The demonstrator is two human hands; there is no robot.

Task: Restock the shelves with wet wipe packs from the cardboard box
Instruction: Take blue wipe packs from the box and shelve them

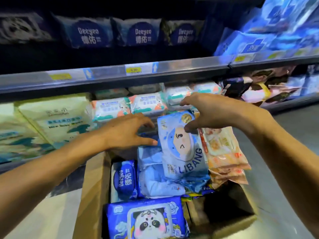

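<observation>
An open cardboard box (94, 185) stands below me, filled with wet wipe packs. A light blue LIBANG pack (184, 152) stands tilted on top at the far end. My right hand (212, 112) hovers over its top with fingers spread, thumb touching the pack's face. My left hand (127, 131) reaches in from the left, fingers apart, tips near the pack's left edge. An orange pack (222, 152) leans to the right of it. A dark blue Deeyeo pack (125, 180) and a blue panda pack (148, 219) lie lower in the box.
The lower shelf behind the box holds white-and-orange wipe packs (112, 107) and pale yellow baby wipe packs (57, 118). The shelf rail (134, 71) carries yellow price tags. Deeyeo packs (141, 34) line the upper shelf. Grey floor lies to the right.
</observation>
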